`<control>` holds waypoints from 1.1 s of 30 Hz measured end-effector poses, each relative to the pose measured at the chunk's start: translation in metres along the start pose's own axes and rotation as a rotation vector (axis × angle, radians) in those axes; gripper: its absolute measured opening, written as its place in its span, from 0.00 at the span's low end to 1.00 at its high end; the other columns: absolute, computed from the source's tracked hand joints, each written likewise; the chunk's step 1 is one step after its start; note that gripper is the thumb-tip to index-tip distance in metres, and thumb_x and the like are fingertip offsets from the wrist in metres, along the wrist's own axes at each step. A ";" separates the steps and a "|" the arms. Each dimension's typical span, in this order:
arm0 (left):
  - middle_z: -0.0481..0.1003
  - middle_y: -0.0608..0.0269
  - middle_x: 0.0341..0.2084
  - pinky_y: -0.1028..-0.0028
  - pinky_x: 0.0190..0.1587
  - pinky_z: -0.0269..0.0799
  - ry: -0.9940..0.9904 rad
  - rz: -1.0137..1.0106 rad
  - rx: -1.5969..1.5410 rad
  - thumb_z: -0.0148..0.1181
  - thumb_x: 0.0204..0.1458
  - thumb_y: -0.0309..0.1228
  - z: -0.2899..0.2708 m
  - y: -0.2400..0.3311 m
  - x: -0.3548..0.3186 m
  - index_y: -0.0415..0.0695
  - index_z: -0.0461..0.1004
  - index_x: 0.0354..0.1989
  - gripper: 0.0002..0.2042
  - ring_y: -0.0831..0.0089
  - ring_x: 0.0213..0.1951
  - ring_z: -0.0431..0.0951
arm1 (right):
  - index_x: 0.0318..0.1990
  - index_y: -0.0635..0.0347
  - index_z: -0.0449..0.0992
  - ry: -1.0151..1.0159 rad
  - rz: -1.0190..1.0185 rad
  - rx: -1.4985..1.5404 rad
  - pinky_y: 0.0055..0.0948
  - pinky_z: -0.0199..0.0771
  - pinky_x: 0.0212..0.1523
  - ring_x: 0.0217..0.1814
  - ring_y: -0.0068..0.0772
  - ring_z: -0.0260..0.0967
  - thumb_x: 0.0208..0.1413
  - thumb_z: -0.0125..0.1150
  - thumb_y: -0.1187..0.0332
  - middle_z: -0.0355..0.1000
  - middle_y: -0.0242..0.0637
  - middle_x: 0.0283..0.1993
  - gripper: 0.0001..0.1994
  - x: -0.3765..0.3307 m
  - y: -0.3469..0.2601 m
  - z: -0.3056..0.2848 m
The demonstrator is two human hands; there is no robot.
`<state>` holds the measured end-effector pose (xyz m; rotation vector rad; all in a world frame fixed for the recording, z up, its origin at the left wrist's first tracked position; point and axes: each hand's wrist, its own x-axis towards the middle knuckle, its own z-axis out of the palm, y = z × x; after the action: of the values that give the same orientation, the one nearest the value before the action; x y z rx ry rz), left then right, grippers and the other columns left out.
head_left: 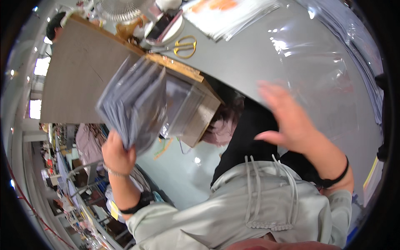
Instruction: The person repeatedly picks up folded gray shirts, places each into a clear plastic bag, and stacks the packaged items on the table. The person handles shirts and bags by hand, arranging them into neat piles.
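Observation:
My left hand [118,153] is closed on the lower edge of a stack of folded grey-blue garments in clear plastic bags [135,102], held up at the left beside the wooden box. My right hand [287,118] hangs over the table's near edge, fingers stretched and thumb apart, slightly blurred, with nothing in it. Beyond it, a clear plastic bag [321,83] lies flat on the grey table [233,58].
Yellow-handled scissors [184,46] lie near the wooden box [91,71]. A phone [164,27] rests on a white round thing. Plastic-wrapped white pieces [229,16] lie at the back, folded grey-blue garments [354,46] at the right. Pink cloth [223,127] is below the table.

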<state>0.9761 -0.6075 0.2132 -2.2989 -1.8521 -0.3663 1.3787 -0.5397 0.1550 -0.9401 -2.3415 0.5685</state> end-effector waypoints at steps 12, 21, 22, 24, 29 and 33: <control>0.75 0.44 0.42 0.73 0.28 0.76 0.135 0.501 -0.121 0.64 0.38 0.29 -0.060 0.144 0.014 0.36 0.76 0.31 0.12 0.62 0.28 0.80 | 0.44 0.59 0.68 0.761 -0.354 -0.165 0.35 0.64 0.41 0.42 0.37 0.65 0.38 0.64 0.70 0.66 0.35 0.41 0.21 -0.041 -0.018 0.005; 0.78 0.49 0.37 0.75 0.34 0.77 0.105 0.331 -0.367 0.62 0.37 0.27 -0.056 0.198 0.020 0.38 0.78 0.30 0.09 0.63 0.33 0.81 | 0.44 0.57 0.72 0.864 -0.442 -0.448 0.29 0.64 0.38 0.40 0.30 0.63 0.44 0.58 0.74 0.66 0.31 0.41 0.16 -0.112 -0.013 -0.036; 0.78 0.49 0.37 0.75 0.34 0.77 0.107 0.311 -0.425 0.62 0.38 0.27 -0.058 0.203 0.021 0.37 0.78 0.30 0.10 0.63 0.33 0.81 | 0.43 0.58 0.72 0.865 -0.449 -0.422 0.31 0.65 0.40 0.41 0.31 0.64 0.44 0.57 0.74 0.66 0.32 0.44 0.14 -0.114 -0.016 -0.040; 0.78 0.49 0.37 0.75 0.34 0.77 0.141 0.336 -0.484 0.62 0.38 0.27 -0.064 0.212 0.025 0.36 0.77 0.29 0.10 0.63 0.33 0.81 | 0.44 0.57 0.70 0.868 -0.418 -0.360 0.35 0.66 0.42 0.41 0.34 0.65 0.44 0.59 0.72 0.67 0.34 0.45 0.16 -0.113 -0.023 -0.048; 0.76 0.44 0.40 0.72 0.33 0.77 -0.057 0.748 -0.358 0.60 0.37 0.29 -0.095 0.217 0.050 0.33 0.74 0.39 0.18 0.56 0.34 0.80 | 0.56 0.61 0.62 0.674 -0.097 0.090 0.42 0.66 0.49 0.49 0.51 0.66 0.38 0.69 0.67 0.66 0.50 0.51 0.34 -0.118 -0.037 -0.066; 0.76 0.48 0.37 0.65 0.39 0.74 -0.288 0.853 -0.604 0.55 0.34 0.33 -0.098 0.213 0.095 0.35 0.70 0.50 0.28 0.51 0.35 0.77 | 0.56 0.59 0.66 0.280 0.179 0.329 0.34 0.71 0.46 0.44 0.43 0.72 0.34 0.70 0.73 0.72 0.42 0.45 0.34 -0.139 -0.047 -0.086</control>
<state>1.1947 -0.5920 0.3394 -3.4057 -0.6968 -0.5154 1.4937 -0.6559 0.2013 -1.0047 -1.8593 0.8081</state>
